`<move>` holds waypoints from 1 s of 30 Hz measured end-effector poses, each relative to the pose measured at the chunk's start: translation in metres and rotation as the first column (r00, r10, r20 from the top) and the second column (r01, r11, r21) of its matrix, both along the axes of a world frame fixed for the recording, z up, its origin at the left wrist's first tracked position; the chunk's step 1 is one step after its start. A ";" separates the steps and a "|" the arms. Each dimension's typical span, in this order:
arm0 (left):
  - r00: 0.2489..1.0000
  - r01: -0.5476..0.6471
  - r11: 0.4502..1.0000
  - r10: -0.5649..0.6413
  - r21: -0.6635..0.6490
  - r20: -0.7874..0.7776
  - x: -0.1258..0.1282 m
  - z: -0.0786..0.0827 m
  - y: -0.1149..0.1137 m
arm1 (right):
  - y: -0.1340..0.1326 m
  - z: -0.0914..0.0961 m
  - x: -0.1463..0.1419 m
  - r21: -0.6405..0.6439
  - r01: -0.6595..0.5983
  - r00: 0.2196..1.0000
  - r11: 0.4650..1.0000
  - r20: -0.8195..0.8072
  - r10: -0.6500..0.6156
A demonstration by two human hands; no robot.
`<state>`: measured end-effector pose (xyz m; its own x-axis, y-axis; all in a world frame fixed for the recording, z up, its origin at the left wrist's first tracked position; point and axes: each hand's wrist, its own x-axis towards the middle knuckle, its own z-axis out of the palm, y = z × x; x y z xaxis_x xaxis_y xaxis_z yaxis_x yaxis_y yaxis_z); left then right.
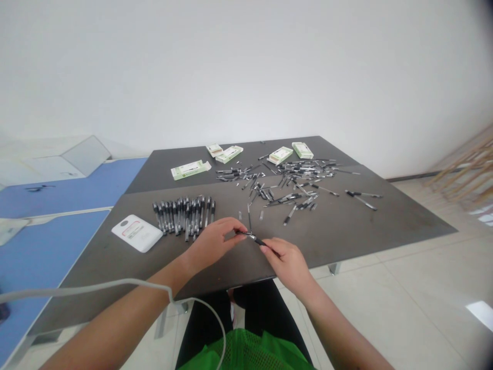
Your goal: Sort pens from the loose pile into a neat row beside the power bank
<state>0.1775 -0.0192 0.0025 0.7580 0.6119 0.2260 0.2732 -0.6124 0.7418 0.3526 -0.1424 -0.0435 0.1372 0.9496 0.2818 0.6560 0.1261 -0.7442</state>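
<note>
Near the front edge of the dark table [339,226], my left hand [219,236] pinches a small dark piece, probably a pen cap, at the tip of a pen. The body of this black pen [259,240] is held by my right hand [287,259], fingers closed around its grip end. Both hands meet over the table, the pen slanting between them. Left of my left hand stands a row of capped black pens [181,213] lying side by side. Beyond my hands spreads a loose pile of pen parts [285,185], with barrels, caps and refills mixed.
A white card-like packet [137,233] lies at the table's left. Green-and-white pen boxes [190,169] sit along the back. A few loose pens [362,199] lie at the right. A pale cable [127,281] crosses above my left arm. Blue tabletops [77,195] adjoin the left side.
</note>
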 end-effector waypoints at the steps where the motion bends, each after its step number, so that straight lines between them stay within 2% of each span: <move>1: 0.999 0.032 0.999 -0.032 -0.013 0.000 0.000 0.001 -0.001 | 0.000 0.001 0.000 -0.004 -0.018 0.999 1.000 0.026 0.018; 6: 0.999 0.043 0.993 -0.043 -0.109 0.000 0.002 0.003 -0.003 | 0.003 0.006 -0.003 0.031 -0.077 0.996 0.997 0.048 0.075; 14: 0.990 0.122 0.962 -0.134 -0.246 -0.033 -0.005 0.006 0.003 | 0.010 0.000 -0.013 0.005 -0.119 0.969 0.993 -0.218 0.117; 18: 0.990 0.133 0.937 -0.144 -0.322 -0.010 -0.012 0.003 0.003 | 0.009 0.000 -0.014 -0.012 -0.127 0.961 0.992 -0.249 0.120; 25: 0.991 0.055 0.977 -0.078 -0.204 -0.108 -0.013 0.006 0.005 | 0.012 0.000 -0.021 0.022 -0.085 0.977 0.996 -0.194 0.088; 30: 0.990 0.010 0.974 -0.042 -0.227 -0.135 -0.009 0.006 0.015 | 0.014 -0.007 -0.019 -0.003 -0.023 0.977 1.000 -0.212 0.022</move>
